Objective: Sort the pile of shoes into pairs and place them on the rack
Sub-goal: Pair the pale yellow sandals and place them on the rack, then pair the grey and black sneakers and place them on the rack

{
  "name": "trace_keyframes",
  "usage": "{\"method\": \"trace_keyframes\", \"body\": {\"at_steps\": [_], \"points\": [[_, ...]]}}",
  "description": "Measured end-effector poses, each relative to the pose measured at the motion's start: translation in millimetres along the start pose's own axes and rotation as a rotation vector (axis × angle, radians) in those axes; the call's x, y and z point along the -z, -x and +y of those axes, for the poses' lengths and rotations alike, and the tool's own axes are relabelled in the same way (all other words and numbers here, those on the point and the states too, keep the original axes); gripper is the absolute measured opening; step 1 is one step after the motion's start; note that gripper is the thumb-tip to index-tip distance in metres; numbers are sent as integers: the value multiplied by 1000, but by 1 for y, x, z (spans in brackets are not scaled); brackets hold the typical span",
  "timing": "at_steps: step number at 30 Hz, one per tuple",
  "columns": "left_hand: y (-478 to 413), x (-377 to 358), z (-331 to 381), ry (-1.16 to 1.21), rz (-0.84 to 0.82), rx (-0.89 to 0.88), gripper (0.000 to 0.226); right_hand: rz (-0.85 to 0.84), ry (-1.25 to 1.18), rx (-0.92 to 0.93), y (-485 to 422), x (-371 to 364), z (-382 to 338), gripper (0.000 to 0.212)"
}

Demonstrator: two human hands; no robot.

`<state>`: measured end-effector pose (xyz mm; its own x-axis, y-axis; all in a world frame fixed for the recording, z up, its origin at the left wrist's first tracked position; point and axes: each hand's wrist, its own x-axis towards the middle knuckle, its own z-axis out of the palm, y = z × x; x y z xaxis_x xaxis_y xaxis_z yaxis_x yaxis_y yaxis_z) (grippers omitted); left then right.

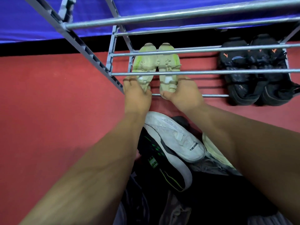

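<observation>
On rack (170,73) bottom tier | pale shoes (155,62) toes away | left hand (136,93), right hand (183,93) grip heels

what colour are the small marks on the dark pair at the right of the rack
Orange marks on the black pair of shoes, clearest in the head view.

One shoe pair (155,65) sits at the left end of the rack (162,73), another pair (256,70) at the right; the pile (170,151) lies on the floor (56,111) in front.

Head camera looks steeply down, close above the rack (162,73) and floor (56,103).
</observation>
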<state>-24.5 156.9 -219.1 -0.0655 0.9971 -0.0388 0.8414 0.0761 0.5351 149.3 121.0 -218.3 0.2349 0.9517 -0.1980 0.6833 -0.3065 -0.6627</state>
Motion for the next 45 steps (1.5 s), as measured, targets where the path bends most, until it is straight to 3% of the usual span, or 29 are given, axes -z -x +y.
{"method": "trace_keyframes", "body": {"at_steps": [8, 11, 17, 19, 21, 24, 26, 29, 33, 36, 39, 41, 45], "points": [[0, 11, -5, -57, -57, 16, 63, -141, 131, 0, -1, -5, -20, 64], [4, 13, -9, -64, -60, -6, 55, -208, 109, 45, 7, 9, -15, 63], [49, 27, -19, -120, 58, 25, 34, -53, 150, 95, 44, 31, 1, 35], [66, 27, -21, -111, -9, 140, 32, -34, 170, 119, 59, 36, 5, 28], [83, 25, -23, -57, -192, 208, 38, -106, 227, 147, 73, 44, 6, 21], [105, 27, -22, -129, -459, 184, 56, -273, 346, 176, 90, 62, 1, 14], [116, 35, -18, -157, -451, 184, 72, -335, 401, 168, 103, 73, -1, 18], [137, 46, -14, -144, -387, 375, 101, -333, 399, 125, 128, 84, -1, 19], [175, 55, -17, 212, -587, 625, 82, -316, 459, 109, 172, 89, -9, 21], [211, 69, -28, -31, -681, 464, 61, -355, 496, 198, 211, 81, -22, 28], [234, 80, -49, -181, -694, 291, 47, -401, 450, 154, 246, 62, -30, 47], [244, 86, -68, -248, -630, 290, 46, -402, 454, 66, 264, 48, -29, 57], [270, 102, -93, -425, -501, 534, 70, -341, 402, 26, 287, 31, -12, 43]]}}
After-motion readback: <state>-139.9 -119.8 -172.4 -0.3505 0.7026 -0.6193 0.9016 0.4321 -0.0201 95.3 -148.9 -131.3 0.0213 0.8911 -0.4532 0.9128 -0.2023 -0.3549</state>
